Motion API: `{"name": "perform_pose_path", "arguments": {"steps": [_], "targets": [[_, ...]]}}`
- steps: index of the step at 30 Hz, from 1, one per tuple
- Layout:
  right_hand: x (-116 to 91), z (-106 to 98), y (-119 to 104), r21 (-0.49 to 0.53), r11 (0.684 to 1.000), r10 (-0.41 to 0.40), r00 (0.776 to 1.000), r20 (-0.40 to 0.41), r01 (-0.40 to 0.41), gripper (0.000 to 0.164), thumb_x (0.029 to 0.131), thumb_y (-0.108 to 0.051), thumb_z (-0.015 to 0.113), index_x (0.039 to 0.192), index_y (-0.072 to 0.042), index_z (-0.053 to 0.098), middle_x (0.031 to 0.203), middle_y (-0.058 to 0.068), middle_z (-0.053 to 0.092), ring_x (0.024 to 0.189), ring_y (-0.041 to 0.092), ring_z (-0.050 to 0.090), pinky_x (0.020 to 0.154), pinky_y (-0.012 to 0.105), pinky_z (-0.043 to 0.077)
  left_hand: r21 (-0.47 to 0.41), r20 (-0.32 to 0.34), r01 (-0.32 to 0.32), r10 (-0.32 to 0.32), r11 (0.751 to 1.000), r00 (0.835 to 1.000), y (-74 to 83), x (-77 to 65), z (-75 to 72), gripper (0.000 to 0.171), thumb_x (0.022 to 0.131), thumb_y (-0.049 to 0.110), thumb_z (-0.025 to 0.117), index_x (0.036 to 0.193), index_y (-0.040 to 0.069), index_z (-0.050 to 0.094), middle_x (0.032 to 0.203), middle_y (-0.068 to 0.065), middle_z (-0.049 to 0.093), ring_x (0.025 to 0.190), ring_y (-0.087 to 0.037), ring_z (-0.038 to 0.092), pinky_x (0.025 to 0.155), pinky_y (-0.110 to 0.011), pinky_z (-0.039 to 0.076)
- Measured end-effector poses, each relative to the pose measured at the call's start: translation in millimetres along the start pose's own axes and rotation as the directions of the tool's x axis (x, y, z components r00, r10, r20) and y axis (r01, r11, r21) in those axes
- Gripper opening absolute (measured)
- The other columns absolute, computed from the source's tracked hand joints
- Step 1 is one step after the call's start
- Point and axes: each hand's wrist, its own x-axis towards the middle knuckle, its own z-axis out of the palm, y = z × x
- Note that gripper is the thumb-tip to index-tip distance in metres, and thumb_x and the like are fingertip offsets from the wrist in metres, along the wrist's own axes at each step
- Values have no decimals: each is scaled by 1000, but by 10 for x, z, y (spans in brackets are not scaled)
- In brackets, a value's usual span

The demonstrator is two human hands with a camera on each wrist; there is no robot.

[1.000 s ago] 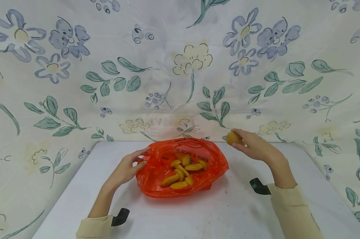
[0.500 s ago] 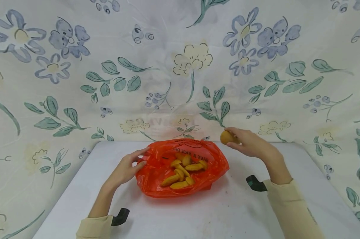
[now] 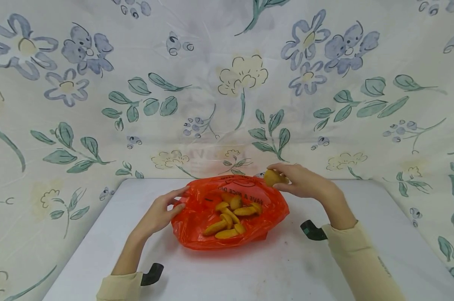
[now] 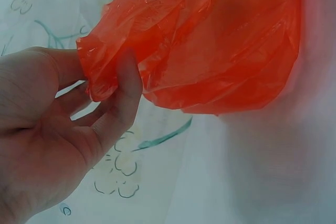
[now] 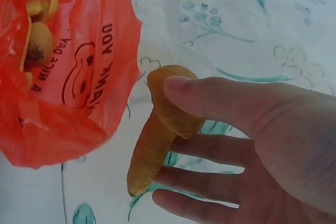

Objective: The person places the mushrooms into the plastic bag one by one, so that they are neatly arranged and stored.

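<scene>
A red plastic bag point(image 3: 197, 234) with dark printed lettering stands open on the table, several yellow-brown mushrooms point(image 3: 228, 215) lying inside. My left hand point(image 3: 158, 214) pinches the bag's left edge; in the left wrist view the thumb and fingers point(image 4: 126, 87) have the thin film between them. Above the bag's back right rim, my right hand point(image 3: 306, 180) holds one more mushroom point(image 3: 273, 177). The right wrist view shows this mushroom point(image 5: 152, 150) with the thumb on its cap, its stem pointing down and away beside the spread fingers.
The white table point(image 3: 287, 267) carries the bag near its back edge. A floral cloth point(image 3: 227, 125) hangs behind and along both sides. Dark wrist-worn pieces stick out from the left cuff point(image 3: 152, 274) and the right cuff point(image 3: 313, 230).
My right hand has moved left with the mushroom, from right of the bag to over its back right rim. The left hand and the bag have stayed in place.
</scene>
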Motion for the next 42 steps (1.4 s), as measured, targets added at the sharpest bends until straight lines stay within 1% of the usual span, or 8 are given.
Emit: {"name": "perform_pose_path", "arguments": {"steps": [4,16,21,24,28,31,37,42], "targets": [[31,13,-77,-4,1000,-1,1000,21,1,55,93,-24,67,142,-13,46,128,6,63,117,26,60,91,38,58,2,-1,0,0,1000,1000,0,-2,-2,53,95,6,59,147,15,47,133,-19,60,108,-33,63,76,-28,61],[98,14,-242,-6,999,-33,998,60,33,52,93,-27,68,140,-16,49,125,5,65,116,23,61,92,36,57,1,-4,1,-1,1000,1000,22,-14,-2,54,95,7,59,147,15,47,133,-19,60,108,-32,63,76,-28,61],[130,45,-254,7,997,-74,994,76,73,49,92,-27,68,137,-16,51,122,4,66,112,23,62,90,36,57,-2,-7,-3,3,1000,1000,29,-18,-3,53,95,6,59,147,14,47,133,-20,60,108,-33,63,76,-29,61],[158,78,-257,18,996,-94,991,99,92,49,92,-29,68,137,-16,51,123,6,66,114,25,62,93,39,57,0,-7,-4,4,1000,1000,28,-18,-3,53,95,6,59,147,14,46,133,-20,59,109,-34,63,76,-29,61],[199,130,-272,16,998,-70,989,130,68,50,93,-31,67,139,-17,51,128,8,64,118,26,60,98,44,54,2,-8,-6,6,1000,1000,27,-16,-1,54,95,6,59,147,14,46,133,-20,60,108,-34,63,76,-29,61],[230,170,-277,12,999,-54,988,147,53,51,93,-32,66,139,-17,50,128,6,63,118,25,59,99,45,53,-1,-9,-11,11,1000,1000,29,-15,0,54,95,6,60,147,14,46,132,-20,60,108,-34,64,76,-29,61],[304,250,-270,28,997,-81,983,165,77,47,93,-33,66,136,-20,54,124,2,63,118,24,57,99,43,54,-4,-11,-9,9,1000,1000,30,-17,-3,53,95,6,60,146,14,47,133,-20,60,107,-33,64,75,-28,61],[376,332,-279,54,996,-76,978,195,67,45,93,-30,67,135,-21,55,124,1,62,119,23,56,98,40,54,-3,-10,-8,8,1000,1000,22,-18,-1,54,95,6,60,147,14,47,133,-20,59,108,-34,63,75,-29,61]]}}
